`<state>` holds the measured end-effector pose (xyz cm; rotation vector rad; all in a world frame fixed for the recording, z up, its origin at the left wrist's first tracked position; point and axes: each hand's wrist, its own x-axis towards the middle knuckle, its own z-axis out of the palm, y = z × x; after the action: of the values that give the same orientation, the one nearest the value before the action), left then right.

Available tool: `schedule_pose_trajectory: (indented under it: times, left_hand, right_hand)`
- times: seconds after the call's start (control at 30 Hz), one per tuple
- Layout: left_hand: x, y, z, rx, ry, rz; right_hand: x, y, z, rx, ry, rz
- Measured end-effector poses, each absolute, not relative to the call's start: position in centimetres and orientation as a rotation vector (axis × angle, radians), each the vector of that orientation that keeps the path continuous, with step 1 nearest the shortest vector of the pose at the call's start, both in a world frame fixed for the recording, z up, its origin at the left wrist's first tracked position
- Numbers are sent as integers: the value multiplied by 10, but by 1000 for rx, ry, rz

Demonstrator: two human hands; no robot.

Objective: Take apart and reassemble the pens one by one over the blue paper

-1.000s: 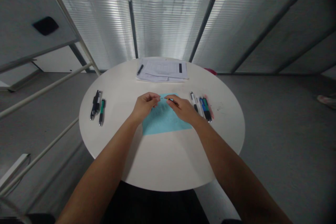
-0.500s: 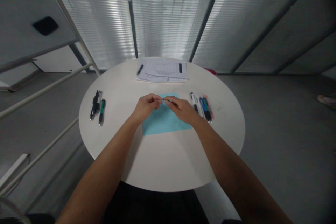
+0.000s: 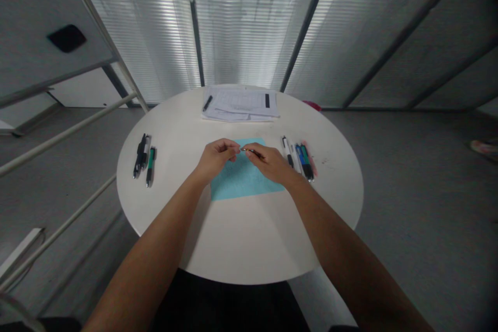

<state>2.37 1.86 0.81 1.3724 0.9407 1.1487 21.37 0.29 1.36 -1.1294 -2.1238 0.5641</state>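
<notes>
Over a light-blue sheet of paper (image 3: 245, 179), my two hands meet fingertip to fingertip. My right hand (image 3: 270, 160) is closed around a slim dark pen (image 3: 252, 151) with a small yellowish part near its tip; much of it is hidden by the fingers. The pen's tip points left toward my left hand (image 3: 218, 156). That hand is closed in a pinch of thumb and fingers right by the tip, and whatever small thing it may hold is too tiny to name.
On the table (image 3: 241, 238), several pens lie at the right, including a blue pen (image 3: 301, 155) and a white pen (image 3: 287, 149). At the left are black pens (image 3: 140, 156) and a green pen (image 3: 150, 166). A paper stack (image 3: 241, 104) with a black pen (image 3: 207, 103) sits at the back.
The pen in my right hand has turned or shifted slightly, with less yellow showing near its tip. Both hands stay in nearly the same place.
</notes>
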Motion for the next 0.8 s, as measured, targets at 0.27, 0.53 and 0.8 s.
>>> schedule_pose_trajectory:
  times: [0.27, 0.53, 0.8]
  left_hand:
    - [24, 18, 10, 1336, 950, 1146]
    - [23, 16, 12, 1361, 941, 1117]
    - [22, 18, 8, 1487, 980, 1086]
  right_hand:
    - [213, 2, 15, -1115, -2138, 582]
    - [214, 2, 15, -1133, -2141, 544]
    - [215, 3, 13, -1190, -2205, 496]
